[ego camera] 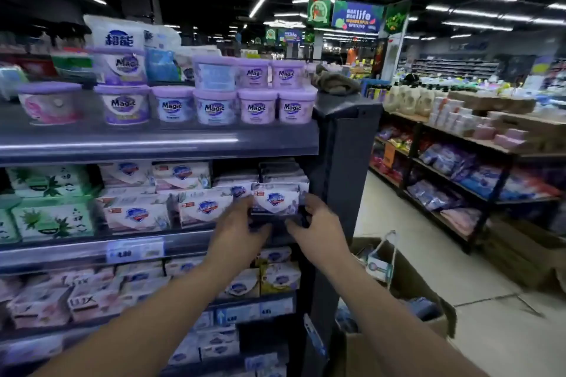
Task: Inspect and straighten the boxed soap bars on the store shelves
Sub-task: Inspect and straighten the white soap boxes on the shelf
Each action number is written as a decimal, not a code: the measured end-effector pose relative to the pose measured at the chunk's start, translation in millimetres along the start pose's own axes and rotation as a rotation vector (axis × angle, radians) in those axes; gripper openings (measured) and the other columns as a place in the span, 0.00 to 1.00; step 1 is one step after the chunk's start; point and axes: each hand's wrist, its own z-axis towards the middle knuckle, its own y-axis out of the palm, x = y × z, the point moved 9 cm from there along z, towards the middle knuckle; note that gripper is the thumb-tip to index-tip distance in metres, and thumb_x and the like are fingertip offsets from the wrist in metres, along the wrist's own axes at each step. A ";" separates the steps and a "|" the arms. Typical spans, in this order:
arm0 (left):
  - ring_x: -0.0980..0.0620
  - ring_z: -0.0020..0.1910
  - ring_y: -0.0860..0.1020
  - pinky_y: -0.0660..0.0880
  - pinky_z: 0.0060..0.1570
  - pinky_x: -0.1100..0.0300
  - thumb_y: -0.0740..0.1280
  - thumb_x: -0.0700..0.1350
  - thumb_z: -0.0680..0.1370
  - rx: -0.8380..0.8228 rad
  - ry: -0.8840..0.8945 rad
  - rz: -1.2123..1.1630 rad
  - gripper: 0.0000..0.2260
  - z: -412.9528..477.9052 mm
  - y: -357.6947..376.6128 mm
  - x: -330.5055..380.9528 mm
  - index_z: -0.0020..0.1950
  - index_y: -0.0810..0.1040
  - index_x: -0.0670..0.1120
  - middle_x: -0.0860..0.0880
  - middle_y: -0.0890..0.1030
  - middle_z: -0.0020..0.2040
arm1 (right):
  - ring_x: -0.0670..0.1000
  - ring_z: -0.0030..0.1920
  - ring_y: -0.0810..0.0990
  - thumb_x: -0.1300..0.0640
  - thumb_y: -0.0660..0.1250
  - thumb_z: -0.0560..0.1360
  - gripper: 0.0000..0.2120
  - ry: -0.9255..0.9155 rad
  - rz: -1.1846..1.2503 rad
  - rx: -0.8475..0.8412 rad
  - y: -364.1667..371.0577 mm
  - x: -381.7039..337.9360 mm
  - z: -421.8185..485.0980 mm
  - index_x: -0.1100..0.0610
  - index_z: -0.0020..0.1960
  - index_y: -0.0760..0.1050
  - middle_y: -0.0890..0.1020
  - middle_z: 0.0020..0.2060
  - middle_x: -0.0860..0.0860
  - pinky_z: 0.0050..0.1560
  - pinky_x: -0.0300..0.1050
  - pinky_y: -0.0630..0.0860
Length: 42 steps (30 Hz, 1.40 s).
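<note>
Both hands are on one soap box (275,199) in the middle of the frame, at the right end of the middle shelf (61,251). The left hand (240,225) grips its lower left corner, and the right hand (317,225) grips its right edge with the thumb up. The fingertips of both hands go under the box and are hidden. I cannot tell if the box rests on the shelf or is lifted. Its front face shows a blue shield logo, but the brand word is too blurred to read.

To the left on the same shelf I count four white boxes (137,214) with the same logo facing front. The stacks behind them are in shadow and cannot be counted. At the left side of the frame are two whole green boxes (52,220), with more cut off by the edge.

On the top shelf (153,144), in the upper left, stand ten tubs (214,107) with purple lids: six in the front row and four stacked on them.

On the lower shelf (61,330), at the lower left, the pink boxes (39,309) are smeared, and only one name, "LUX", is readable. The forearms cover part of this shelf.

One price label (134,249) on the middle shelf is too blurred to read fully.

At the lower right a cardboard carton (407,281) stands on the floor, partly behind the right arm
</note>
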 end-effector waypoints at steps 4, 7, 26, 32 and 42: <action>0.53 0.51 0.79 0.74 0.50 0.60 0.74 0.45 0.78 0.169 -0.038 -0.008 0.26 8.4 -1.1 -0.9 0.75 0.73 0.46 0.49 0.81 0.61 | 0.53 0.58 0.84 0.62 0.71 0.76 0.19 -0.077 0.110 0.001 5.3 12.4 16.7 0.55 0.65 0.77 0.85 0.57 0.52 0.55 0.43 0.80; 0.51 0.54 0.80 0.78 0.57 0.55 0.74 0.45 0.79 0.206 -0.069 -0.046 0.25 7.6 0.3 -6.2 0.76 0.74 0.46 0.48 0.80 0.62 | 0.46 0.57 0.83 0.65 0.70 0.76 0.20 -0.103 0.199 0.006 8.1 16.3 15.9 0.52 0.65 0.78 0.85 0.58 0.51 0.58 0.48 0.81; 0.51 0.49 0.87 0.81 0.45 0.66 0.79 0.56 0.63 0.265 -0.297 -0.714 0.24 -94.7 -93.2 -66.0 0.58 0.85 0.52 0.49 0.89 0.50 | 0.46 0.54 0.87 0.40 0.78 0.68 0.20 0.106 0.619 -0.352 64.4 -12.2 -47.8 0.40 0.58 0.80 0.88 0.55 0.44 0.52 0.49 0.84; 0.58 0.53 0.87 0.82 0.53 0.66 0.77 0.58 0.65 0.193 -0.240 -0.611 0.17 -98.9 -107.2 -65.8 0.54 0.85 0.63 0.56 0.89 0.50 | 0.46 0.61 0.84 0.52 0.77 0.71 0.26 -0.064 0.667 -0.384 72.8 -38.6 -44.4 0.41 0.67 0.77 0.86 0.60 0.45 0.58 0.40 0.81; 0.59 0.65 0.80 0.80 0.57 0.65 0.81 0.47 0.69 0.338 0.113 -0.385 0.23 -111.0 -130.6 -19.4 0.62 0.83 0.62 0.63 0.83 0.61 | 0.49 0.67 0.80 0.77 0.65 0.78 0.22 -0.234 0.670 -0.451 70.4 -58.7 -52.2 0.50 0.57 0.72 0.81 0.67 0.46 0.54 0.46 0.81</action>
